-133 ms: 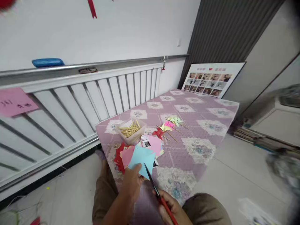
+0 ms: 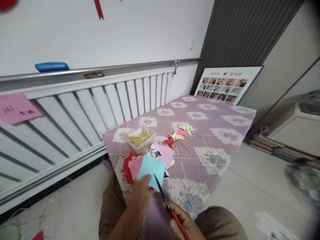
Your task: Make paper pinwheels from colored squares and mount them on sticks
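Head view: left forearm (image 2: 126, 220) is rising from the bottom edge, left of centre, and angling up and right. Left hand (image 2: 142, 190) is pinching the near side of a blue paper (image 2: 150, 166), thumb lying on top; the fingers are mostly hiding underneath. Paper is sitting at lower centre of the frame, slanting, one corner pointing down toward the scissors side.

Right hand (image 2: 183, 220) is at bottom centre-right, wrapping around scissors (image 2: 166, 202) with red handles. Blades are pointing up and left, tips overlapping the blue paper. Can't tell whether they're parting or whether paper is running between them. Finger loops are partly covered by the hand and running off the bottom edge; right forearm is getting cut off there too.

Blue paper is covering part of the red sheets (image 2: 127, 171) and pink sheet (image 2: 136, 166) on its left. Just above, a tray (image 2: 145, 146) is holding thin sticks (image 2: 140, 137); can't count them. Pinwheels (image 2: 180, 133) are lying in a row on the tablecloth (image 2: 186, 158), right of the tray. Photos among the papers are too small to read. Clutter (image 2: 298, 178) at the right edge is blurring out.
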Demonstrator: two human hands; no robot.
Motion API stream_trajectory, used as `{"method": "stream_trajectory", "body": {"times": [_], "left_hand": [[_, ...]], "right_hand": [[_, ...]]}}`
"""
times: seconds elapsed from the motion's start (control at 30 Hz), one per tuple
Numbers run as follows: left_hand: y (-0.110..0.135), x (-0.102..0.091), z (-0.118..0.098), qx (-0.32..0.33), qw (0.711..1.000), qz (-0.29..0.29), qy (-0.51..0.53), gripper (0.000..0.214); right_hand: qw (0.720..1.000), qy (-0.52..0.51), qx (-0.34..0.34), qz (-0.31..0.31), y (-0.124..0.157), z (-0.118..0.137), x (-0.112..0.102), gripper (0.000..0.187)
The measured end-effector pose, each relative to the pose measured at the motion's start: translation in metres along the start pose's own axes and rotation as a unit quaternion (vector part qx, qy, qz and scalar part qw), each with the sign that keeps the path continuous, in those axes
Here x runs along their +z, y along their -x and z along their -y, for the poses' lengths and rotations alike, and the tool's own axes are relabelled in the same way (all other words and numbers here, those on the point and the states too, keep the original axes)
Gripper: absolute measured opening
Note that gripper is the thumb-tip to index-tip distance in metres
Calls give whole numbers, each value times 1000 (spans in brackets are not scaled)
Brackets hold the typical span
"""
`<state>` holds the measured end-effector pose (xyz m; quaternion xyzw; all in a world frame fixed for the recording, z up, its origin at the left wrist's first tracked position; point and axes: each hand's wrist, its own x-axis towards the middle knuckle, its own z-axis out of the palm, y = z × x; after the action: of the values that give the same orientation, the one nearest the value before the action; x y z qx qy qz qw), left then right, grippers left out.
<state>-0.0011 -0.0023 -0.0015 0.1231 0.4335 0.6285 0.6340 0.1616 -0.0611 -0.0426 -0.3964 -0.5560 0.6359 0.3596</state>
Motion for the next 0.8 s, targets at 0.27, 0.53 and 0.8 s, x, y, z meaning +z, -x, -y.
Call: {"method": "stream_trajectory", "body": {"times": [0.27, 0.53, 0.8], "left_hand": [[5, 6, -6, 3, 999, 13, -32, 25], [4, 5, -6, 2, 999, 21, -24, 27], [4, 6, -6, 0, 1000, 7, -8, 28]], "right_hand": [[997, -53, 50, 3, 2, -9, 0, 60], [998, -43, 53, -4, 1, -5, 0, 59], [999, -14, 16, -35, 0, -4, 1, 56]]}}
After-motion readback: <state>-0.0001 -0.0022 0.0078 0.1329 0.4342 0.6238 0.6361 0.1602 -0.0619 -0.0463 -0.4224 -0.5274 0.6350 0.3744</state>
